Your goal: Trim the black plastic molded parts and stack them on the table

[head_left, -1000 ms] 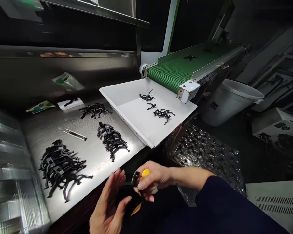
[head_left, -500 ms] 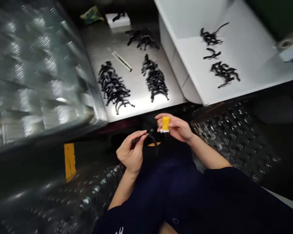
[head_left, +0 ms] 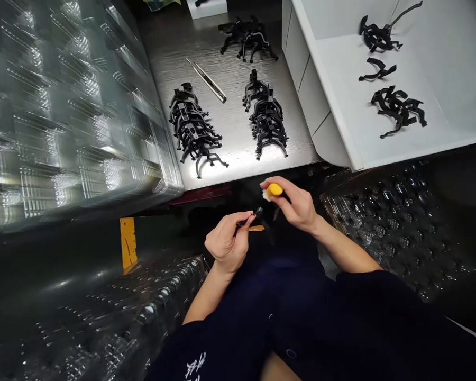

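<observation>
My left hand (head_left: 230,241) pinches a black plastic part (head_left: 266,219), whose curved arm sticks out to the right of the fingertips. Just above and to the right, my right hand (head_left: 295,203) grips a small yellow object (head_left: 275,189) with a white, fluffy-looking end. The two hands are apart, in front of the metal table's (head_left: 234,127) near edge. On that table lie a left pile of black parts (head_left: 192,127), a middle pile (head_left: 267,116) and a back pile (head_left: 249,39).
A utility knife (head_left: 208,82) lies between the piles. Stacked clear plastic trays (head_left: 63,106) stand at the left. A white bin (head_left: 329,90) at the right holds several black parts (head_left: 399,111). More clear trays (head_left: 396,227) sit low at the right.
The view has shifted, and the table items appear higher and farther right. My right hand has turned, tilting the yellow object so its rounded end shows. Both hands keep their hold.
</observation>
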`<state>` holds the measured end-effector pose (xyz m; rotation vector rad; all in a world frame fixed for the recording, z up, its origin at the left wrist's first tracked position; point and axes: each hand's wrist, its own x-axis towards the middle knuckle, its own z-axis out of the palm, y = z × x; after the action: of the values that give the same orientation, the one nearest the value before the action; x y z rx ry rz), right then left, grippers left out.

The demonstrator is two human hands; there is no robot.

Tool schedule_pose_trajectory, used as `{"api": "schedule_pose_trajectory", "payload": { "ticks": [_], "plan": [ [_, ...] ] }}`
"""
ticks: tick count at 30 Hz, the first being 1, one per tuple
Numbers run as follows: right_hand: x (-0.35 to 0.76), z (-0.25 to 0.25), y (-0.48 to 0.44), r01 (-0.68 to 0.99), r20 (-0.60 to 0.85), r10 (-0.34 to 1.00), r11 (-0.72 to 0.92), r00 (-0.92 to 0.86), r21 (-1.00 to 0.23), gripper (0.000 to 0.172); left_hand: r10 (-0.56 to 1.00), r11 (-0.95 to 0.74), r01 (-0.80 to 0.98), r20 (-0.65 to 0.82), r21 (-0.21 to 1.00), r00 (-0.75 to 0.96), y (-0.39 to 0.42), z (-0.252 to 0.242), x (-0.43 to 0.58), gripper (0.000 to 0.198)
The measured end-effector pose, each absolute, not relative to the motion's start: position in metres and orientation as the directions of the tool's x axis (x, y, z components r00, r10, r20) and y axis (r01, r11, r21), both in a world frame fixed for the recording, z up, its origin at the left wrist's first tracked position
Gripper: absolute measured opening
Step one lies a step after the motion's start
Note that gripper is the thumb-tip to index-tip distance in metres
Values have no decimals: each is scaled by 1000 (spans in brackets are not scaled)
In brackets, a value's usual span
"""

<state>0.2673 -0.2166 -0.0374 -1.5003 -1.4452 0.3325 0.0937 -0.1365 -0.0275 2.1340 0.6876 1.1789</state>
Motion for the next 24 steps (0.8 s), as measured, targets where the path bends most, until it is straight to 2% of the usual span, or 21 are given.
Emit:
{"api": "schedule_pose_trajectory", "payload": {
  "ticks": [4,6,10,12,18,21,24],
  "plan": [
    [271,-34,-216,628,492,861,314,127,-712,29,524,-823,121,658,555,541,-134,-32,94,15],
    [273,-32,-215,644,481,866,291,136,-708,29,454,-862,85,688,499,566,-133,-35,93,20],
    [277,-29,-212,663,465,885,325,40,-675,30,346,-906,6,734,423,584,-130,-39,92,23],
    [277,-29,-212,689,483,872,302,80,-659,30,397,-884,32,715,466,575,-130,-37,93,20],
    [270,-37,-211,664,540,829,323,146,-674,32,717,-653,159,535,741,448,-135,-33,97,9],
    [268,-40,-211,609,512,843,322,164,-725,32,794,-548,159,452,821,407,-138,-36,97,8],
    [266,-43,-211,624,517,835,304,190,-720,30,855,-428,129,355,894,379,-139,-41,97,5]
  ]
}}
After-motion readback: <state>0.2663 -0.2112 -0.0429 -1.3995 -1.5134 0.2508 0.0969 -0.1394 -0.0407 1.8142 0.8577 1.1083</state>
